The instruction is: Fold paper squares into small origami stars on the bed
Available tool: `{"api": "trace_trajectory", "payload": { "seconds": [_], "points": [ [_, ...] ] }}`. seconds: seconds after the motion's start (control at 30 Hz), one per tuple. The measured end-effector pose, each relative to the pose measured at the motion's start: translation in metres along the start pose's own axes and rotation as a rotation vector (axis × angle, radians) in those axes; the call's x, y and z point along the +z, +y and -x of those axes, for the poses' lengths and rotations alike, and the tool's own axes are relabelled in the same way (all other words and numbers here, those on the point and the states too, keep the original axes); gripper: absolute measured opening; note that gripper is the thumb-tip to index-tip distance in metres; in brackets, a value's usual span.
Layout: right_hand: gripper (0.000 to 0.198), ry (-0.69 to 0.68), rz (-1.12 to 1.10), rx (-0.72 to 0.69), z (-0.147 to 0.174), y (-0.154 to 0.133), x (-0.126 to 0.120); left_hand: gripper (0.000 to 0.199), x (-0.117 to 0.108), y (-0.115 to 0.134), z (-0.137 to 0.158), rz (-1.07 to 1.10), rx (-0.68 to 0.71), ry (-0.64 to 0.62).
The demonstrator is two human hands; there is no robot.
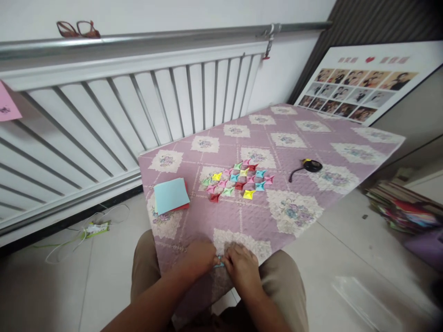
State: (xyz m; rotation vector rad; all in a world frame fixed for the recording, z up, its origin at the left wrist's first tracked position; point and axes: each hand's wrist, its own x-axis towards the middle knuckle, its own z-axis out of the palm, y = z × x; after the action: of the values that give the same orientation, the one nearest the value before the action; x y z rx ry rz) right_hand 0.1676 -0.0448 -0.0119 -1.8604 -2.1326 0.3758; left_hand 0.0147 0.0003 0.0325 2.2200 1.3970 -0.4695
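A small blue folded paper (219, 262) lies at the near edge of the table, pinched between my two hands. From the left, my left hand (201, 258) is closed on it, its fingers curled. Opposite it, my right hand (241, 262) grips the other end, fingers bent over and partly hiding the paper. Further up the cloth sit several small folded paper pieces (238, 179) in pink, red, yellow, green and blue, grouped in loose rows. To their left rests a stack of paper sheets (171, 196), light blue on top with red showing beneath.
A purple floral tablecloth (228, 216) covers the table. A black and yellow tape measure (312, 165) with a strap lies at the right. Behind stand a white radiator (194, 97) and a photo board (356, 83). A power strip (97, 228) with cables is on the floor.
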Motion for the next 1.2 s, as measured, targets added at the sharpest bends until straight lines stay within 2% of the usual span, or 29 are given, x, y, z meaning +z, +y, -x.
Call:
{"api": "trace_trajectory", "payload": {
  "seconds": [0.13, 0.23, 0.37, 0.73, 0.9, 1.07, 1.2],
  "points": [
    [0.01, 0.126, -0.042, -0.023, 0.013, 0.004, 0.011, 0.034, 0.007, -0.004, 0.001, -0.008, 0.023, 0.051],
    [0.019, 0.24, -0.053, -0.138, 0.028, 0.004, 0.02, 0.033, 0.01, -0.006, 0.004, -0.009, 0.047, 0.08],
    [0.032, 0.301, 0.037, -0.271, 0.047, -0.001, 0.03, 0.031, 0.011, -0.006, 0.009, -0.004, 0.073, 0.112],
    [0.04, 0.24, 0.219, -0.29, 0.059, -0.001, 0.037, 0.028, 0.007, -0.011, 0.006, 0.02, 0.11, 0.047],
    [0.035, 0.23, 0.214, -0.241, 0.06, -0.002, 0.036, 0.029, 0.005, -0.01, 0.004, 0.011, 0.091, 0.039],
    [0.035, 0.211, 0.204, -0.21, 0.06, -0.005, 0.037, 0.027, 0.011, -0.006, 0.012, -0.008, 0.09, 0.108],
    [0.034, 0.182, 0.199, -0.186, 0.061, -0.008, 0.035, 0.02, 0.036, -0.003, 0.024, -0.03, 0.182, 0.202]
  ]
}}
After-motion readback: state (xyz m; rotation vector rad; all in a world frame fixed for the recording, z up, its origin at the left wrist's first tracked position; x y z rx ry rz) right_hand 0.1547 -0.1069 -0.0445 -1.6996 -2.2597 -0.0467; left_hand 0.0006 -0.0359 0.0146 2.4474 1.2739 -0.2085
